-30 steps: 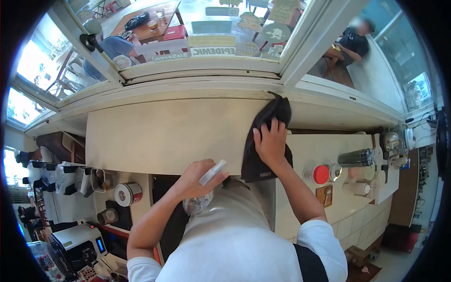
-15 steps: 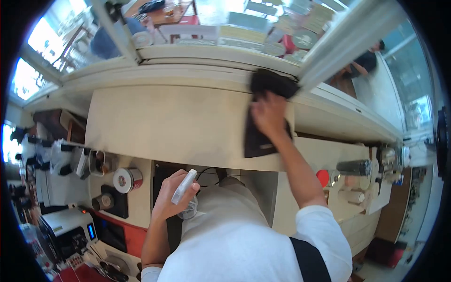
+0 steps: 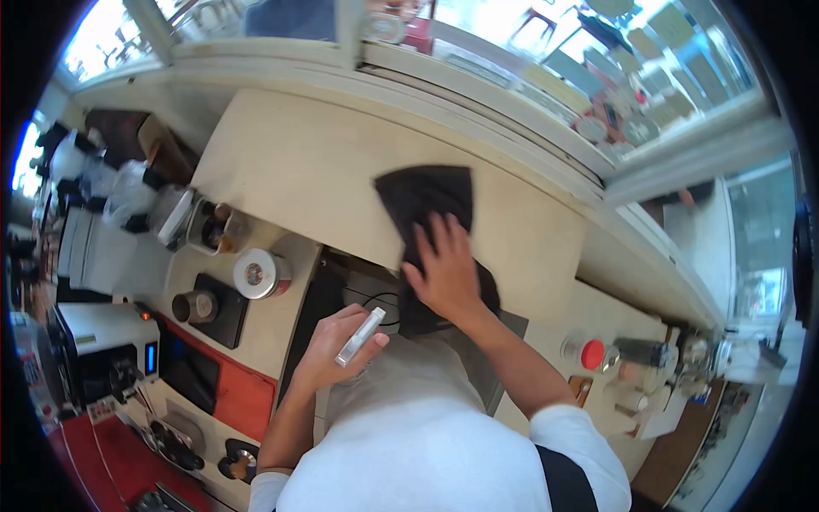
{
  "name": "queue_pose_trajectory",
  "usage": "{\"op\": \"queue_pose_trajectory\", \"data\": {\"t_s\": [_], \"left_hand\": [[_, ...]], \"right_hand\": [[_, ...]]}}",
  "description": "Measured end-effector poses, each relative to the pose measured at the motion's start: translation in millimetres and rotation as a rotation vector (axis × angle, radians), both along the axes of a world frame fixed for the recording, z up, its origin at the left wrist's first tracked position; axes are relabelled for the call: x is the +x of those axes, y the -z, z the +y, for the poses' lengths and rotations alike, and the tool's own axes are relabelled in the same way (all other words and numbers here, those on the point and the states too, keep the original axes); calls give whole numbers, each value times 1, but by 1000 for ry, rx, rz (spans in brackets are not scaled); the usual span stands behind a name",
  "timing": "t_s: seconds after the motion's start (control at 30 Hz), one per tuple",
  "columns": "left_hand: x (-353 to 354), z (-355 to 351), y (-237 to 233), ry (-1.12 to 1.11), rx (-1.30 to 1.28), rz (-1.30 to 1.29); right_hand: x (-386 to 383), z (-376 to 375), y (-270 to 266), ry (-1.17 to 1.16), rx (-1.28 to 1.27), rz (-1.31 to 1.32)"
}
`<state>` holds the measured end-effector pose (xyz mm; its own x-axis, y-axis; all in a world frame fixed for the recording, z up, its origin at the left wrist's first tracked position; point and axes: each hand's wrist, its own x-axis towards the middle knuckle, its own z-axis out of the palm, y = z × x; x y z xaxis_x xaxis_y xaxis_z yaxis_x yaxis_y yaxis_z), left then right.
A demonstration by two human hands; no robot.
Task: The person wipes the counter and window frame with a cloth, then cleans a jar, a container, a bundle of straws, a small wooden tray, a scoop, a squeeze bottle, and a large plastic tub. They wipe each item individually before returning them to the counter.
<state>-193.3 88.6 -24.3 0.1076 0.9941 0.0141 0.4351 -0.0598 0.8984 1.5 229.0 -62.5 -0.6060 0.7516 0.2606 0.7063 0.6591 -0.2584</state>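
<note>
My left hand [image 3: 328,352] is wrapped round a spray bottle with a white trigger head [image 3: 361,337]; it is held low in front of my body, and the bottle's lower part is mostly hidden. A dark cloth [image 3: 431,192] lies partly bunched on the pale wooden counter [image 3: 299,162], its near end hanging over the front edge. On top of the cloth, my right hand [image 3: 445,269] lies flat with fingers spread and pointing away from me.
A round tin [image 3: 261,274], a metal cup [image 3: 194,306] and an open container [image 3: 213,226] stand at left. Beyond them is a machine with a blue display [image 3: 152,358]. A red-lidded jar [image 3: 587,352] and other jars stand at right. Window frames [image 3: 478,111] border the counter's back.
My right hand and the cloth have come from the counter's right end near the window towards the middle front edge. The view has turned right. My left hand still holds the spray bottle.
</note>
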Motion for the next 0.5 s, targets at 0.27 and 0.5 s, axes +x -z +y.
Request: {"op": "queue_pose_trajectory", "data": {"t_s": [0.27,0.5], "left_hand": [[-28,-36,17,-237,24,-95],[-28,-27,13,-424,27,-87]], "right_hand": [[67,31,22,216,174,-208],[-136,133,14,-9,250,-116]]}}
